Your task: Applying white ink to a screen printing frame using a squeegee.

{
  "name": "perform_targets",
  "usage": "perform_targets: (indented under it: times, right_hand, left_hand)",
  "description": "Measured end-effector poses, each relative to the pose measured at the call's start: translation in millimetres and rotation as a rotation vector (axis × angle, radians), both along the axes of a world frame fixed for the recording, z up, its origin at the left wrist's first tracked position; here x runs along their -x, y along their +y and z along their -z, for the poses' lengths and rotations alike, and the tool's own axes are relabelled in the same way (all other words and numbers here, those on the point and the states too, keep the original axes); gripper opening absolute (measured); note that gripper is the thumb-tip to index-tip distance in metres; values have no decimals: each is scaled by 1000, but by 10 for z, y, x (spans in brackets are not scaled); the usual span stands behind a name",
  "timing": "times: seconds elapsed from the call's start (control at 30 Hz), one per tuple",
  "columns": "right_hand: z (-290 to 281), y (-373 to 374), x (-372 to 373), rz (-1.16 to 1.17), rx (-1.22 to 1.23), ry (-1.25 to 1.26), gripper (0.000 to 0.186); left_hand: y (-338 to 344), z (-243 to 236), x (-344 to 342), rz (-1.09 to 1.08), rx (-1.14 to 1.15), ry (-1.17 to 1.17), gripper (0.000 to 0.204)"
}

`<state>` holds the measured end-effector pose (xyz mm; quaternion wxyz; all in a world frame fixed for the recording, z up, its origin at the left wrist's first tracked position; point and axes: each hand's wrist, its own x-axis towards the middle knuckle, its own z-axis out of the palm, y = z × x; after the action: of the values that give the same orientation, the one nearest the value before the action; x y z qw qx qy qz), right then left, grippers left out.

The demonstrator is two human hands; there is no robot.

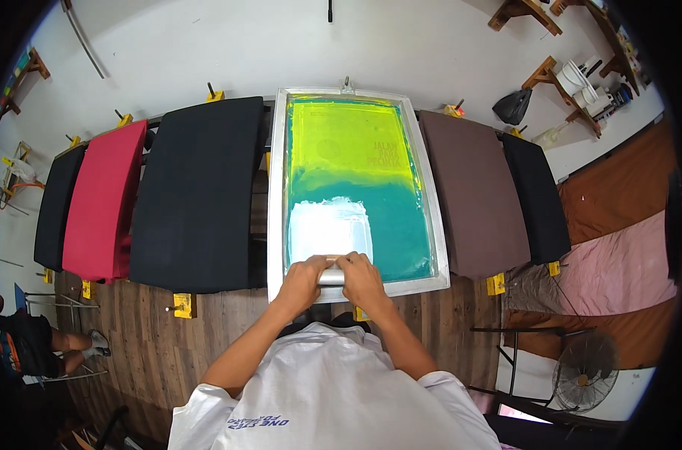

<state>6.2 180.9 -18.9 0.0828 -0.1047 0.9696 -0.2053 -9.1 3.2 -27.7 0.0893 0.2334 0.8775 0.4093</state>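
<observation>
In front of me lies a screen-printing frame point(433, 202) with a silver metal rim. Its mesh is yellow-green at the far end and teal at the near end. A patch of white ink point(329, 227) covers the near left part of the mesh. Both hands grip a squeegee point(331, 277) with a silvery body, held across the near edge of the white patch. My left hand point(302, 280) is closed round its left end, and my right hand point(363, 280) round its right end. The squeegee's blade is hidden from view.
Left of the frame, black point(198, 187) and red shirts point(104, 195) cover boards; brown point(472, 191) and black ones point(534, 199) lie right. Yellow clamps point(184, 305) hold board ends. A fan point(585, 371) stands lower right. A person's legs point(71, 349) show at lower left.
</observation>
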Motion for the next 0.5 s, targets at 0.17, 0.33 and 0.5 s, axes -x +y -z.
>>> perform_targets:
  times: [0.17,0.33,0.5]
  right_hand:
    - [-194,66,574,-55,-57,-13,30]
    - [-105,70,934,-56,-87,-52,31]
    - [53,-21,134,4,-27,107,45]
  left_hand:
    - [79,-56,467,-54,68,31,36]
    - [88,-24,847,-35,79,-50,35]
    - [37,210,82,-66,-9,209,32]
